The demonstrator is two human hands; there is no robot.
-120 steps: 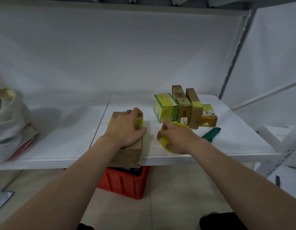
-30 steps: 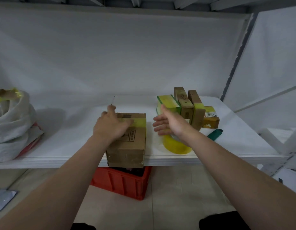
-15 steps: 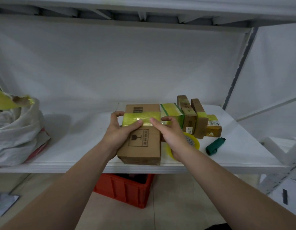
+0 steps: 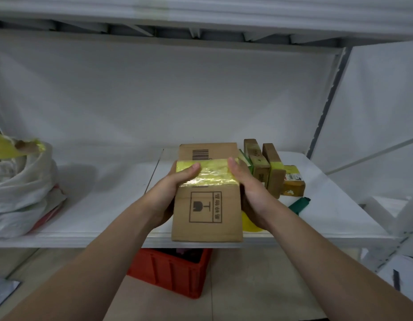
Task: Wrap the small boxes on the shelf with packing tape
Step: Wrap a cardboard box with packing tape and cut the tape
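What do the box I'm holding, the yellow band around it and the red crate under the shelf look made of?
Box: matte brown cardboard, with printed barcode and fragile mark. Yellow band: glossy plastic packing tape, wrinkled and catching glare. Red crate: probably moulded plastic: ribbed, evenly coloured walls.

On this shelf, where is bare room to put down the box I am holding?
The widest bare patch of the shelf lies between the white bag and the cardboard box. A smaller one lies right of the green tool. Around your right hand it is crowded: small boxes, tape roll.
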